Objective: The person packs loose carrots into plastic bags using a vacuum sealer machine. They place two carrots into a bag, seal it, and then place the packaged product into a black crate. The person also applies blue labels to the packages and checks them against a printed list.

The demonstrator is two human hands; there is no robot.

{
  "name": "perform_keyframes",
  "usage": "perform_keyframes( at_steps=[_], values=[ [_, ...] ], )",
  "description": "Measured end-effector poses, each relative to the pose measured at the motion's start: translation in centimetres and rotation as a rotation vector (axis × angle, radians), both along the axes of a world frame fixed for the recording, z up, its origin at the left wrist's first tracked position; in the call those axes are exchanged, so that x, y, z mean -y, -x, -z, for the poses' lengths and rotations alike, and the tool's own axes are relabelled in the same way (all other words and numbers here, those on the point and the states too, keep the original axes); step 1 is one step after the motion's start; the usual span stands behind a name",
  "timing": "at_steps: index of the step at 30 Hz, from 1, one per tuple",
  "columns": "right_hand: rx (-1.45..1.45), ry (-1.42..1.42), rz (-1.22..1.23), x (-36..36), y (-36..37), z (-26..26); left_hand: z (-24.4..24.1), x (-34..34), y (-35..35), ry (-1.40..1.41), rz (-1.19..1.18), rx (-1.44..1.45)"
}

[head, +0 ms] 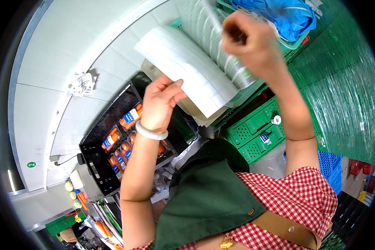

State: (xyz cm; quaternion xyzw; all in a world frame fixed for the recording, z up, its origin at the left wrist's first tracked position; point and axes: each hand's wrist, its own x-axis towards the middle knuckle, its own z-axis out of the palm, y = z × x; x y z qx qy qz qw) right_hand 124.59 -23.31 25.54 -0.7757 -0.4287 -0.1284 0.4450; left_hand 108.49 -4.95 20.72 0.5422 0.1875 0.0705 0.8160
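Observation:
A thick roll of whitish translucent plastic film or bags (190,70) lies slantwise before me, its near end towards my body. My left hand (164,100), with a pale bangle on the wrist, pinches the roll's lower left edge between thumb and fingers. My right hand (250,43) is raised beyond the roll's right side, blurred, its fingers curled. A blurred white strip (212,14) runs up to its fingers; whether they grip it cannot be told. Beneath that hand lies a clear-wrapped roll (225,54) with pale bands, against the white roll.
Left of the roll, a black crate (95,156) holds several packs of carrots (131,117). Green crates (247,134) stand at the right, beside a film-wrapped green stack (340,84). A basket with blue plastic (281,15) stands at the top. Crumpled labels (82,83) stick to the wall.

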Motion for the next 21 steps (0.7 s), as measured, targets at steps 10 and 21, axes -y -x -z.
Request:
perform_keyframes(
  at_steps=[10,21],
  values=[
    [0.815,0.462,-0.160,-2.1,1.1,-1.5,-6.5,-3.2,13.6,-0.113,-0.499,0.460],
    [0.566,-0.048,-0.741,-10.8,23.0,-3.2,-6.7,-1.7,27.3,0.041,-0.768,0.268]
  ],
)
